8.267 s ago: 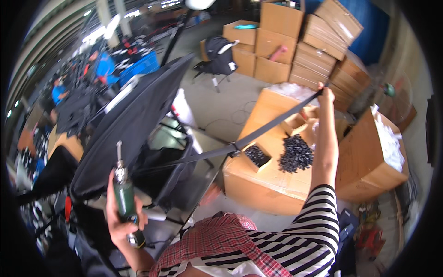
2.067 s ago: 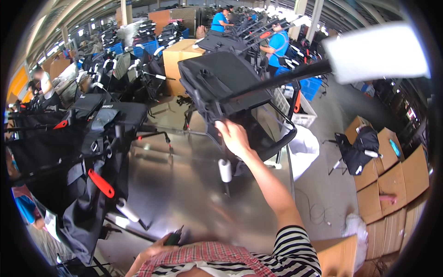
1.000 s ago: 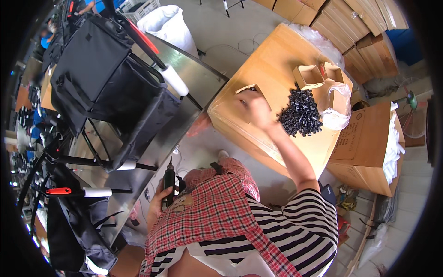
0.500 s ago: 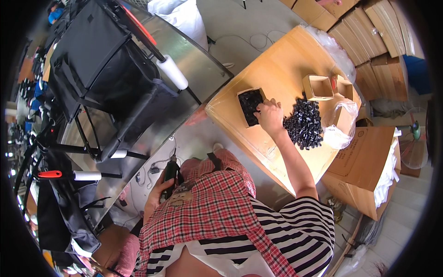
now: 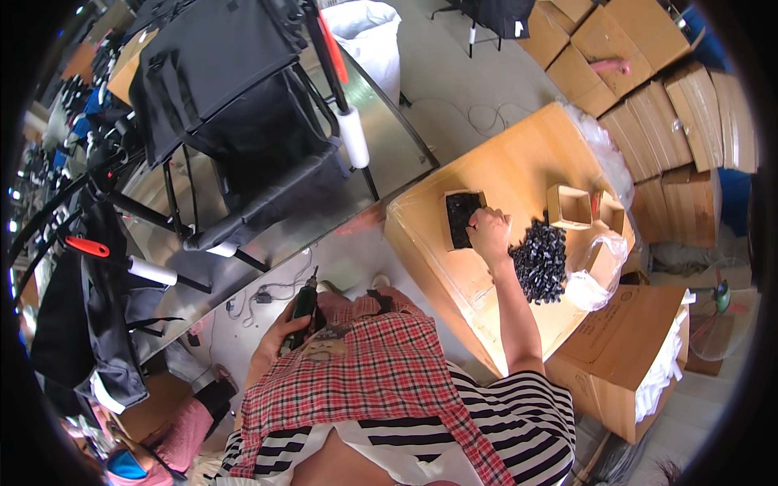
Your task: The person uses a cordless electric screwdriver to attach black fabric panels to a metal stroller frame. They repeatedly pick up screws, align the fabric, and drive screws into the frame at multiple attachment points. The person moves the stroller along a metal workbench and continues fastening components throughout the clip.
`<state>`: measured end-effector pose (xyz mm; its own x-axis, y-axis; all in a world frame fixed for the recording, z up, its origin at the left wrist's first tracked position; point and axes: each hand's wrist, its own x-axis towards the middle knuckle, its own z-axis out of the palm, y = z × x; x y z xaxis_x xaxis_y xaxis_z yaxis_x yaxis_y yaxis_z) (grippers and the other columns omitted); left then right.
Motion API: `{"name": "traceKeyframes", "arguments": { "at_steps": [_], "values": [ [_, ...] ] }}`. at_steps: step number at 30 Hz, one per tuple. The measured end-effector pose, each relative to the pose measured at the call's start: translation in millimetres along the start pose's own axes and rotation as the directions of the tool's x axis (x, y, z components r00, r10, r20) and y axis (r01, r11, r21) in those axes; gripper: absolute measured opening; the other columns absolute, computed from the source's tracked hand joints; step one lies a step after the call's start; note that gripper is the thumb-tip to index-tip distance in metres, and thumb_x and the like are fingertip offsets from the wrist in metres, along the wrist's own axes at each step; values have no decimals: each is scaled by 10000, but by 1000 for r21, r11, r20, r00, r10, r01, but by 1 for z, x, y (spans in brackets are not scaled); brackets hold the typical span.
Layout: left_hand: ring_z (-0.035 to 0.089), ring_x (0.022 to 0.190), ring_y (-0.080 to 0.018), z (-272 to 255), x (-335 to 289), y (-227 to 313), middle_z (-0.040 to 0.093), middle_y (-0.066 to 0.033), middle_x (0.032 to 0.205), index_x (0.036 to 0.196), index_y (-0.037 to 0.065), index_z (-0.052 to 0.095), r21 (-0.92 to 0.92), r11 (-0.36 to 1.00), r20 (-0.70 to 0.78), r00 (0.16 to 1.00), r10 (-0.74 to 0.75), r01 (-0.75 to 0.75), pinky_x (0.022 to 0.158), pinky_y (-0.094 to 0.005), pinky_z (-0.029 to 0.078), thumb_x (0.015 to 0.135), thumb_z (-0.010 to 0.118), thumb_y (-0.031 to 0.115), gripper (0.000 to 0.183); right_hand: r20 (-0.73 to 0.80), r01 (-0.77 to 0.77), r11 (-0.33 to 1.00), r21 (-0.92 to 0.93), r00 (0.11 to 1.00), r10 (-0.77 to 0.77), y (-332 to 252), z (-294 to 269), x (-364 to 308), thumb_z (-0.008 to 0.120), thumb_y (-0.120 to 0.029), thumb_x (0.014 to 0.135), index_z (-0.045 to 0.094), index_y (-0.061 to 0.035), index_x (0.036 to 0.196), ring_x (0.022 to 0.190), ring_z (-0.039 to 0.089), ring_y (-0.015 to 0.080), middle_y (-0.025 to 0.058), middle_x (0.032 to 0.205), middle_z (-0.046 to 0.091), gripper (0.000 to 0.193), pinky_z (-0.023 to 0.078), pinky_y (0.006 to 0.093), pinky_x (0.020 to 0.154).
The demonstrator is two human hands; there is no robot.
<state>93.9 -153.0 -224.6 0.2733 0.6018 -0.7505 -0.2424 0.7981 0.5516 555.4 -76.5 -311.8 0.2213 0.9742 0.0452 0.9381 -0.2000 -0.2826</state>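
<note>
Just two hands (image 5: 489,232), one drill (image 5: 303,309)

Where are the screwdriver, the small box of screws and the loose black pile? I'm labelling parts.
Screwdriver (image 5: 303,310), head view, green body.
Small box (image 5: 462,217), head view, dark contents.
Black pile (image 5: 539,262), head view, middle.

Your apron (image 5: 356,381) is red plaid over a black-and-white striped shirt (image 5: 519,413); the drill (image 5: 304,312) is dark green, the small parts (image 5: 539,263) black, the tabletop (image 5: 502,174) tan.
</note>
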Motion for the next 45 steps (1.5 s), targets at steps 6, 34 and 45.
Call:
{"name": "traceKeyframes", "arguments": {
  "at_steps": [6, 34, 45],
  "values": [
    [605, 865, -159, -37, -12, 12, 604, -67, 1044, 1596, 100, 224, 110, 978, 169, 973, 158, -178, 740, -280, 511, 801, 798, 183, 984, -116, 213, 568, 795, 973, -201, -102, -54, 21, 742, -5, 871, 650, -13, 973, 845, 698, 122, 51, 892, 710, 137, 574, 270, 747],
    [555, 614, -145, -130, -124, 113, 533, -115, 937, 1625, 168, 7, -471, 756, 560, 509, 654, -454, 549, -265, 495, 739, 834, 91, 1214, -692, 970, 64, 237, 214, -690, -504, -98, 4, 706, 139, 781, 681, 44, 997, 772, 721, 270, 170, 896, 732, 238, 573, 315, 713],
    [545, 538, -179, -177, -98, 124, 496, -144, 880, 1617, 275, -41, -712, 641, 603, 217, 767, -288, 462, -281, 440, 679, 847, 74, 1307, -563, 790, 226, 569, 575, -593, -563, -115, 69, 660, 35, 887, 698, 25, 1013, 907, 709, 289, 185, 965, 711, 131, 559, 350, 853]
  ]
}}
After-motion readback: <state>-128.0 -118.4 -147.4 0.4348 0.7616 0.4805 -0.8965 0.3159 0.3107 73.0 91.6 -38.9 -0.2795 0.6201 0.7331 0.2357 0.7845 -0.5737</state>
